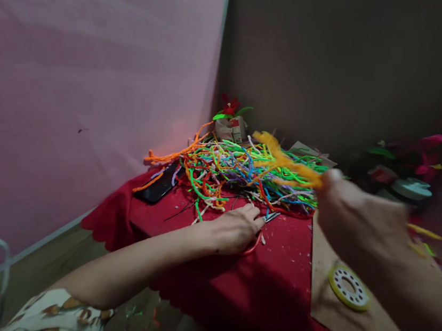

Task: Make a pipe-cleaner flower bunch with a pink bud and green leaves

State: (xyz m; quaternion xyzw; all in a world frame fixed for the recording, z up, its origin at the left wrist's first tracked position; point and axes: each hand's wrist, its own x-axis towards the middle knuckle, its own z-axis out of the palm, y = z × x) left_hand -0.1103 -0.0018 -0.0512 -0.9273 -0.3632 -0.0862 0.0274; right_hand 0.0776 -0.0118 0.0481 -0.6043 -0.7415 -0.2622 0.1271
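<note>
A large heap of many-coloured pipe cleaners (229,166) lies across the back of the red-covered table. My left hand (240,227) is low over the cloth just in front of it, fingers curled around a pair of scissors (249,250). Their red handle shows beneath the hand, and the blades poke out beyond the fingertips. Raised at the right, my right hand (349,205) is blurred by motion and closed on a bunch of yellow-orange pipe cleaners (291,163), whose loose ends stretch left over the heap.
A dark phone (157,190) lies left of the heap, partly under stems. On a brown board (325,302) at right sits a yellow-rimmed tape roll (349,287). Behind stand a red flower (230,105) and pink flowers (430,153). A pink wall (96,64) borders the left.
</note>
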